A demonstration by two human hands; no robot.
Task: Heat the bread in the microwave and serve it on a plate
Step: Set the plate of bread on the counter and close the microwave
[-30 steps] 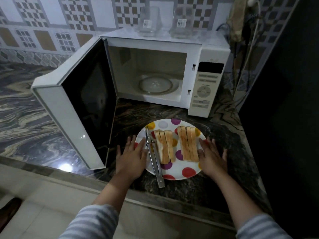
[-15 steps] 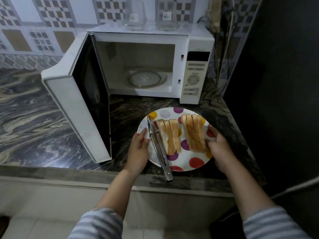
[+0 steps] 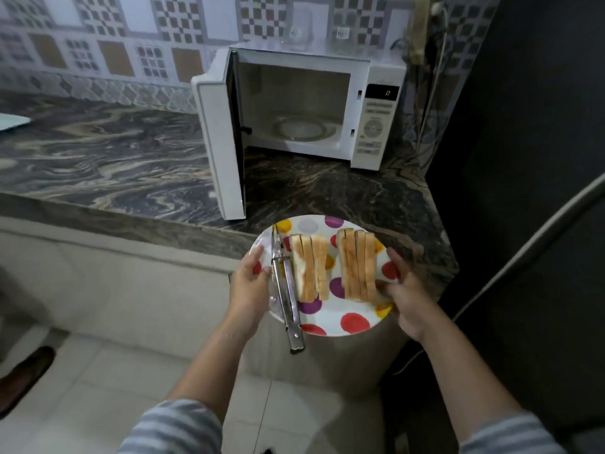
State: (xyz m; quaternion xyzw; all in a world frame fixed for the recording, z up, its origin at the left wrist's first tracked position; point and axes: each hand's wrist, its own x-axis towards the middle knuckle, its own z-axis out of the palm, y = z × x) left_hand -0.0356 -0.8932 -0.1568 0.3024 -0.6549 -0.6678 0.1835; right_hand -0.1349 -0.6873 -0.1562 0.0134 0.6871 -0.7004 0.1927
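A white plate with coloured dots is held in the air over the counter's front edge. On it stand two rows of bread slices, the right row more toasted, with metal tongs lying along the left side. My left hand grips the plate's left rim. My right hand grips the right rim, thumb on top. The white microwave stands behind with its door swung open; its glass turntable is bare.
A dark marbled counter runs left along a tiled wall. A tall dark appliance fills the right side. Clear glass containers stand on the microwave top. Cables hang behind it. A shoe shows on the tiled floor.
Both hands closed on the plate's rim and lifted it off the counter, drawing it back toward me past the counter edge. My view has pulled back and away from the microwave.
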